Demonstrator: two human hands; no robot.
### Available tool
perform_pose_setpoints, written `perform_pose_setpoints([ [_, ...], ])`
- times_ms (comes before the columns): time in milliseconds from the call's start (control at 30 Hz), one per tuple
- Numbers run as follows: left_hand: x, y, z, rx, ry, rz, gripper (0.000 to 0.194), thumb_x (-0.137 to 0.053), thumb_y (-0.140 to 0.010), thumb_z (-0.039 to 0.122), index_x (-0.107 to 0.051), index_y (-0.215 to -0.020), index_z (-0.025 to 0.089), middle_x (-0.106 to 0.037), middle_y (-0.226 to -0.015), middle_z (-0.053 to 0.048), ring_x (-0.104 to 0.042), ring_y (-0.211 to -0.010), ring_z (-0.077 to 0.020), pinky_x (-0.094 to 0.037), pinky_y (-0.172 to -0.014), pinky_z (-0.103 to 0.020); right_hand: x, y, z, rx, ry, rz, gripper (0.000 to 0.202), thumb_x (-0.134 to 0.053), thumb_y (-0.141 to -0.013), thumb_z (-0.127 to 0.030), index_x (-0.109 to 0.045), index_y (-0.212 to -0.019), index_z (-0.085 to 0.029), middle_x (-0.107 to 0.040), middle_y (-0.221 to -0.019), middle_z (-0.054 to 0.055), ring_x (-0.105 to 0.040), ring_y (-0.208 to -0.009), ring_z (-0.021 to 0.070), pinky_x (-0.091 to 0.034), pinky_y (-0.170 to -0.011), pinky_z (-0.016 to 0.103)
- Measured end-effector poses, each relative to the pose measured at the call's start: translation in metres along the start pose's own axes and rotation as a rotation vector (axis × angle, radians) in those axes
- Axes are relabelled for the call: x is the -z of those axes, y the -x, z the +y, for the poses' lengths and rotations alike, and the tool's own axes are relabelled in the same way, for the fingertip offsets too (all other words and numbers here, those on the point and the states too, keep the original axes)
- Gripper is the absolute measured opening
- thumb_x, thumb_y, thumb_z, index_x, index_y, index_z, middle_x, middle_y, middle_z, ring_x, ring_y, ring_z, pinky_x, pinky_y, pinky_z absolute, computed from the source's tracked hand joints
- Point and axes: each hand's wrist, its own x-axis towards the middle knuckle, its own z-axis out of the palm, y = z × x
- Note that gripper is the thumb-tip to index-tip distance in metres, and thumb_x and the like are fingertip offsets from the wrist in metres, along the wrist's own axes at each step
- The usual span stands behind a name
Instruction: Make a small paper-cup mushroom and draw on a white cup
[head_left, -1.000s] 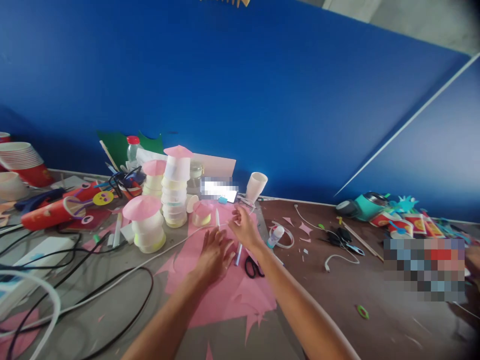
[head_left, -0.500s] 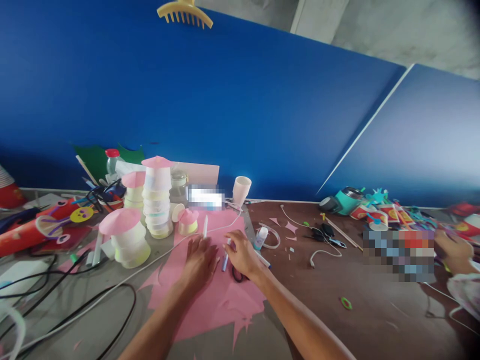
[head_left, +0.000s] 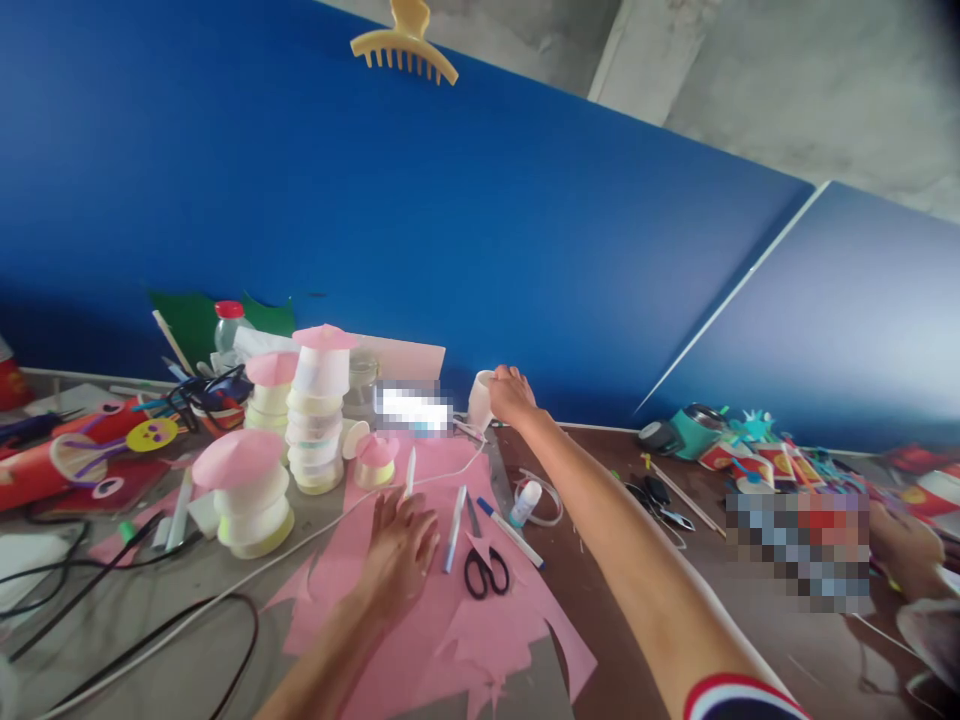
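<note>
My left hand (head_left: 401, 548) rests on the pink paper (head_left: 420, 640), fingers spread, just below a white pen (head_left: 410, 472). My right hand (head_left: 513, 396) reaches to the back of the table, its fingers closed on the rim of a white paper cup (head_left: 481, 402). Black-handled scissors (head_left: 486, 572) lie on the paper, beside a white and blue marker (head_left: 454, 530). A second marker (head_left: 511, 533) lies slantwise to their right, near a small glue bottle (head_left: 526, 503). Stacked white cups with pink tops (head_left: 318, 420) stand left of the paper.
Black and white cables (head_left: 247, 640) cross the left side. A red craft tube (head_left: 45, 470) lies far left. Right are keys (head_left: 657, 490), a teal tumbler (head_left: 694, 432) and crafts. A person's hand (head_left: 904, 540) is at far right. A blue partition (head_left: 480, 220) stands behind.
My right hand has left the paper and moved forward to take hold of the white cup, uncovering the scissors and marker. My left hand stays on the paper. The view has shifted slightly.
</note>
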Motion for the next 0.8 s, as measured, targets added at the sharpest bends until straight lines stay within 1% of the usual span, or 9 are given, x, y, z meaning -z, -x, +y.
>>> perform_pose_setpoints([
  [133,0.002,0.001,0.002,0.0,-0.024,-0.001,0.025,-0.054,-0.091,0.015,-0.064,-0.105,0.033,-0.07,-0.125,-0.004,-0.055,-0.129,-0.0354,-0.042,-0.111,-0.061,-0.006,-0.007,0.004,0.045,0.053,-0.058,0.034,-0.053,-0.084,0.002,-0.075,-0.101,-0.018,-0.067,-0.119,0.015,-0.049,-0.12,0.0319,-0.039,-0.097,0.04],
  [267,0.003,0.001,0.004,0.001,-0.024,0.001,0.023,-0.054,-0.091,0.016,-0.063,-0.104,0.032,-0.069,-0.126,-0.004,-0.054,-0.13,-0.0342,-0.042,-0.112,-0.059,-0.005,-0.009,0.007,0.041,0.063,-0.028,0.032,-0.052,-0.088,-0.003,-0.074,-0.108,-0.015,-0.064,-0.123,0.019,-0.05,-0.119,0.0325,-0.038,-0.096,0.042],
  [400,0.005,-0.001,0.004,0.018,0.025,0.043,0.025,-0.052,-0.093,0.015,-0.063,-0.108,0.031,-0.069,-0.127,-0.006,-0.053,-0.13,-0.0342,-0.044,-0.11,-0.059,0.016,-0.013,0.016,0.014,0.031,0.062,0.022,-0.058,-0.091,-0.015,-0.074,-0.107,-0.016,-0.061,-0.127,0.018,-0.053,-0.115,0.0318,-0.04,-0.096,0.041],
  [500,0.006,-0.004,0.002,0.03,0.133,0.108,0.031,-0.052,-0.095,0.018,-0.058,-0.123,0.029,-0.065,-0.132,-0.009,-0.054,-0.13,-0.0325,-0.045,-0.111,-0.056,0.041,-0.008,0.021,-0.048,-0.04,0.228,0.025,-0.049,-0.097,-0.022,-0.072,-0.102,-0.015,-0.057,-0.13,0.019,-0.053,-0.118,0.0319,-0.042,-0.098,0.043],
  [567,0.006,-0.007,0.001,0.054,0.252,0.137,0.039,-0.053,-0.097,0.025,-0.05,-0.136,0.026,-0.061,-0.136,-0.013,-0.054,-0.132,-0.0323,-0.047,-0.111,-0.055,0.047,0.011,0.015,-0.059,-0.418,0.437,0.023,-0.052,-0.096,-0.027,-0.071,-0.089,-0.016,-0.065,-0.107,0.013,-0.059,-0.104,0.027,-0.047,-0.093,0.04],
  [600,0.007,-0.008,0.001,0.093,0.316,0.142,0.044,-0.053,-0.098,0.03,-0.046,-0.14,0.025,-0.058,-0.14,-0.016,-0.054,-0.134,-0.0335,-0.047,-0.11,-0.055,0.045,0.026,0.007,-0.041,-0.647,0.437,0.025,-0.052,-0.096,-0.034,-0.07,-0.088,-0.018,-0.067,-0.094,0.008,-0.061,-0.093,0.024,-0.05,-0.087,0.038],
  [700,0.01,-0.011,0.004,0.247,0.535,0.088,0.069,-0.062,-0.092,0.051,-0.035,-0.15,0.024,-0.049,-0.151,-0.019,-0.048,-0.141,-0.0379,-0.045,-0.112,-0.057,0.013,0.088,-0.036,-0.071,-1.252,0.234,0.035,-0.05,-0.097,-0.047,-0.07,-0.09,-0.019,-0.067,-0.074,0.003,-0.066,-0.074,0.0205,-0.056,-0.074,0.034],
  [767,0.015,-0.014,0.008,0.304,0.699,0.088,0.085,-0.069,-0.083,0.063,-0.035,-0.149,0.023,-0.045,-0.154,-0.02,-0.045,-0.144,-0.0404,-0.042,-0.115,-0.057,-0.018,0.132,-0.071,-0.108,-1.438,0.081,0.04,-0.049,-0.096,-0.05,-0.071,-0.086,-0.018,-0.067,-0.067,0.004,-0.067,-0.068,0.0216,-0.057,-0.065,0.034],
  [800,0.018,-0.017,0.009,0.329,0.775,0.072,0.089,-0.074,-0.076,0.067,-0.04,-0.145,0.023,-0.051,-0.149,-0.019,-0.048,-0.14,-0.0404,-0.043,-0.114,-0.055,-0.032,0.15,-0.086,-0.125,-1.47,0.039,0.042,-0.048,-0.096,-0.051,-0.072,-0.083,-0.018,-0.067,-0.064,0.005,-0.067,-0.064,0.0222,-0.058,-0.06,0.035],
])
